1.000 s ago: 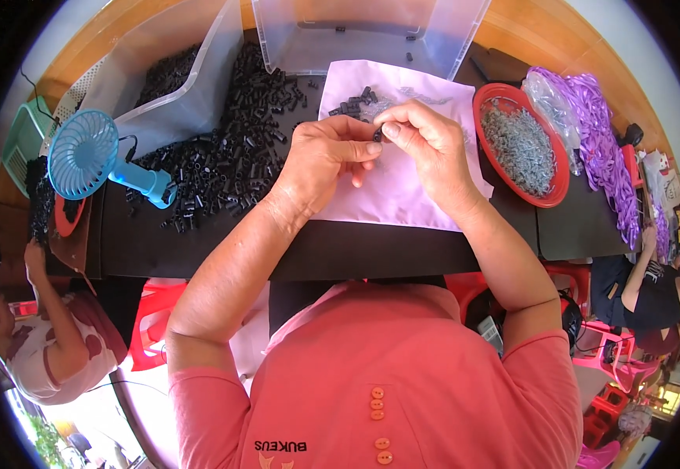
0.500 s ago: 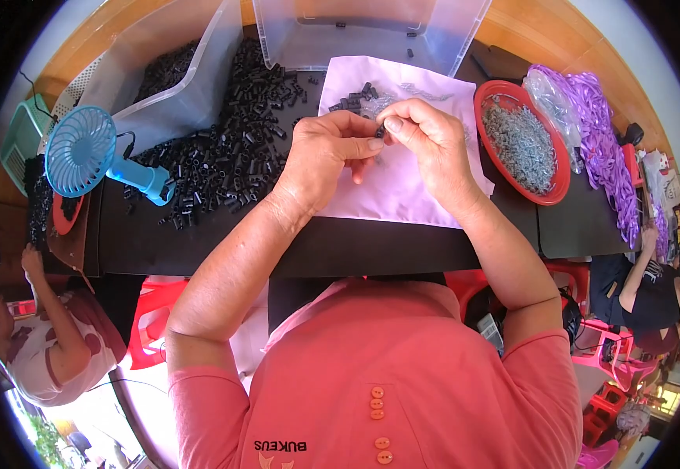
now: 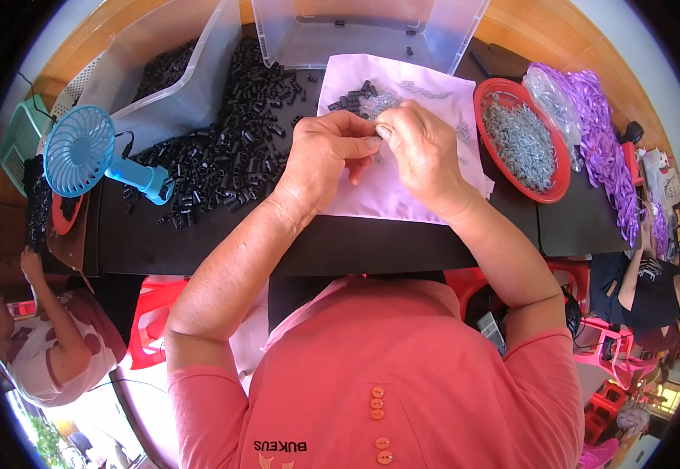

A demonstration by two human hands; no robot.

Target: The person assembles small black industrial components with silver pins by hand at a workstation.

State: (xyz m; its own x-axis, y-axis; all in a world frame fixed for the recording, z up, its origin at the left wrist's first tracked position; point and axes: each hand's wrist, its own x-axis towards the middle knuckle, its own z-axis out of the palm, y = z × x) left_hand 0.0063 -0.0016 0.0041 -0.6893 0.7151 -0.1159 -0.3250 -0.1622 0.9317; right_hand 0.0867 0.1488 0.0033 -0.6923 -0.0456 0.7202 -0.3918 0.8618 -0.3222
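Over a pale pink sheet (image 3: 402, 205) on the dark table, both hands meet fingertip to fingertip. My left hand (image 3: 320, 160) is closed in a pinch round a small black plastic tube, now mostly covered by the fingers. Thumb and forefinger of my right hand (image 3: 427, 164) press together at the same spot; whatever sits between them is too small and hidden to make out. Just beyond the hands, several black plastic tubes (image 3: 356, 100) lie on the sheet beside thin, silvery metal pieces (image 3: 422, 90).
A heap of black tubes (image 3: 227, 160) spreads to the left, below a clear plastic bin (image 3: 160, 117) and a blue handheld fan (image 3: 80, 152). On the right stands a red basin (image 3: 565, 176) of small metal parts, near purple ribbons (image 3: 610, 148). Another clear bin (image 3: 356, 51) is behind.
My right hand has turned and moved slightly left, its fingertips now covering the black tube that showed before. The left hand stays almost where it was.
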